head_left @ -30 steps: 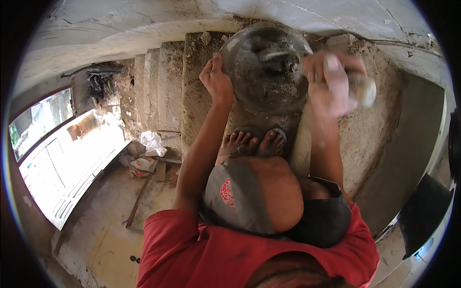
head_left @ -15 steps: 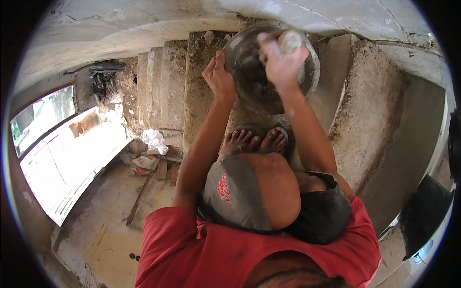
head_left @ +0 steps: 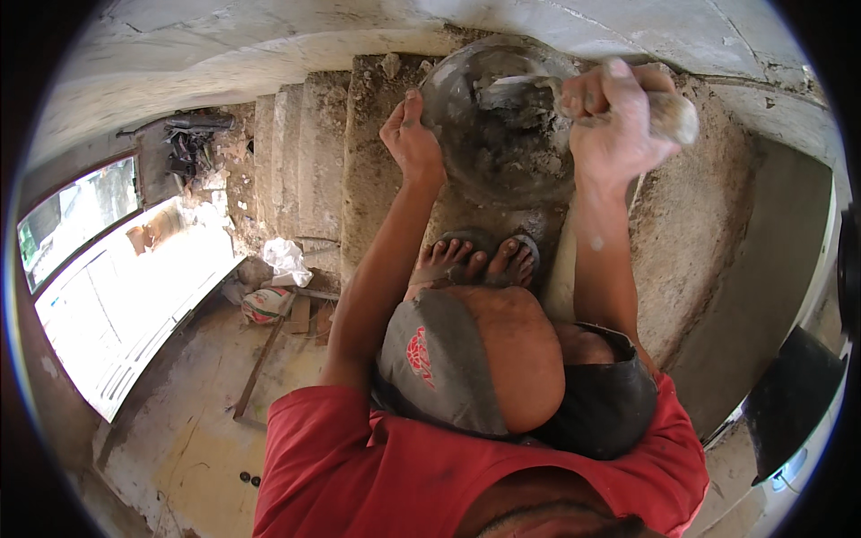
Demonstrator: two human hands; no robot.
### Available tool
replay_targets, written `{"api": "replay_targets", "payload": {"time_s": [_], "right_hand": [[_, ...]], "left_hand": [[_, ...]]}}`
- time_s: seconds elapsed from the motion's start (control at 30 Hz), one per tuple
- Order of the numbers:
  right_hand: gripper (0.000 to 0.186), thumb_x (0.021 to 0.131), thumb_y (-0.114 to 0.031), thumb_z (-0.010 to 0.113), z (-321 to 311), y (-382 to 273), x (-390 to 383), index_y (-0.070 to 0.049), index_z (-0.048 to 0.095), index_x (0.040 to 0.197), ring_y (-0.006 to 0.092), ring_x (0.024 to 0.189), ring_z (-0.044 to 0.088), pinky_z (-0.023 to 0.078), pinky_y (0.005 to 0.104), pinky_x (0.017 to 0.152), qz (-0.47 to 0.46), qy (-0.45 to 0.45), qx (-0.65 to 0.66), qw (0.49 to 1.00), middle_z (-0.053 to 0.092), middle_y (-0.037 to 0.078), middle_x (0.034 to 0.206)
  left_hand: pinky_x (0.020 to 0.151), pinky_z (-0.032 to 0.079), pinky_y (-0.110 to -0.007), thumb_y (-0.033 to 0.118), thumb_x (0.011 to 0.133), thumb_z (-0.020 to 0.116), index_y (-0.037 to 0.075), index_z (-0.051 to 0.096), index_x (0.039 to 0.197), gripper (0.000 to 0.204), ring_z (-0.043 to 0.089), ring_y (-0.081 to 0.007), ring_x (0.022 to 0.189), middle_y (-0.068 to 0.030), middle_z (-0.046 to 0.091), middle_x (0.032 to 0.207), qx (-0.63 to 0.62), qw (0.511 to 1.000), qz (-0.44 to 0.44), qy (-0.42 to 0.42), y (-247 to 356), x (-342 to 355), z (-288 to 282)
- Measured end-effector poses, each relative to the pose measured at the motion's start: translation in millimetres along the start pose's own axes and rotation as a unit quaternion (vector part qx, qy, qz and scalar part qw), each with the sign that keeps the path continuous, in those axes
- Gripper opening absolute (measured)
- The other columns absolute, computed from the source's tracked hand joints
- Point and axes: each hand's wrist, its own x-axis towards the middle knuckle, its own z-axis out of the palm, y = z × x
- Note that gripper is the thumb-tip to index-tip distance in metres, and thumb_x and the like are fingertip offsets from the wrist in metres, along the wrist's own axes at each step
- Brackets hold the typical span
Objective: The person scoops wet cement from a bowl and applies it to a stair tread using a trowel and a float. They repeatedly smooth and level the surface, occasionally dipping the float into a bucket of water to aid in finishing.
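A round metal pan (head_left: 466,90) holding grey mortar sits on a rough concrete step in front of my feet (head_left: 475,260). My left hand (head_left: 411,134) grips the pan's left rim. Over the pan's right edge, my right hand (head_left: 614,117) is closed on a trowel. Its pale wooden handle (head_left: 677,118) sticks out to the right and its mortar-smeared blade (head_left: 520,82) reaches left across the pan. My knees, in grey and black cloth, and my red shirt fill the lower middle of the view.
Rough concrete steps (head_left: 300,152) drop to the left. A white bag (head_left: 287,258), a sack and scraps lie at their foot, with a long wooden strip (head_left: 258,363) on the dusty floor. A bright window opening (head_left: 117,278) is at left, a dark panel (head_left: 789,394) at right.
My right hand swung with the trowel from the pan's right side in over the mortar, then back to the right edge. The left hand stayed on the rim.
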Motion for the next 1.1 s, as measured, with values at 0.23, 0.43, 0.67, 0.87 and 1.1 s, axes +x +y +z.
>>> {"api": "replay_targets", "payload": {"time_s": [0.23, 0.43, 0.67, 0.87, 1.1], "right_hand": [[0.025, 0.091, -0.009, 0.08, 4.5, -12.4, 0.6, -0.002, 0.058, 0.084, 0.0142, 0.047, 0.057, 0.046, 0.0306, 0.041, -0.054, -0.018, 0.039, 0.998, 0.061, 0.007, 0.064], [0.019, 0.093, 0.001, 0.077, -1.7, 66.8, -21.0, -0.001, 0.062, 0.081, 0.0113, 0.053, 0.057, 0.045, 0.0283, 0.048, 0.117, -0.054, 0.059, 0.99, 0.061, 0.004, 0.064], [0.021, 0.092, 0.001, 0.072, -40.2, 70.2, -49.7, -0.001, 0.059, 0.076, 0.011, 0.053, 0.054, 0.044, 0.0297, 0.049, 0.212, -0.077, 0.069, 0.972, 0.06, 0.003, 0.065], [0.021, 0.095, -0.001, 0.07, -38.1, 2.1, -55.0, -0.003, 0.055, 0.08, 0.0161, 0.056, 0.054, 0.045, 0.0348, 0.051, 0.1, -0.138, -0.066, 0.983, 0.059, 0.008, 0.065], [0.018, 0.097, -0.01, 0.076, -33.8, -40.0, -49.7, -0.001, 0.061, 0.092, 0.0133, 0.053, 0.057, 0.047, 0.0295, 0.047, 0.019, -0.09, -0.015, 0.996, 0.068, 0.013, 0.071]], "left_hand": [[0.06, 0.035, -0.033, 0.025, 0.109, 0.064, 0.003, 0.069, 0.081, 0.036, 0.043, -0.0089, 0.063, 0.0022, 0.057, 0.073, 0.013, 1.0, 0.015, -0.01, -1.5, 4.6, -3.2], [0.055, 0.027, -0.034, 0.025, 0.109, 0.064, 0.006, 0.065, 0.073, 0.041, 0.033, -0.0058, 0.057, 0.007, 0.047, 0.063, 0.006, 1.0, 0.014, 0.004, -2.9, 1.0, -0.3], [0.055, 0.027, -0.035, 0.024, 0.109, 0.065, 0.005, 0.068, 0.076, 0.038, 0.032, -0.0069, 0.057, 0.0066, 0.049, 0.065, 0.007, 1.0, -0.002, -0.005, 4.0, 3.1, -0.2], [0.055, 0.026, -0.034, 0.023, 0.108, 0.066, 0.004, 0.066, 0.074, 0.039, 0.031, -0.007, 0.058, 0.0076, 0.046, 0.064, 0.016, 0.999, -0.016, 0.031, 2.3, -0.3, 0.3], [0.058, 0.033, -0.033, 0.024, 0.109, 0.064, 0.002, 0.069, 0.077, 0.039, 0.039, -0.0072, 0.062, 0.0055, 0.053, 0.067, -0.01, 1.0, 0.001, 0.0, 1.3, 0.5, 0.1]]}}
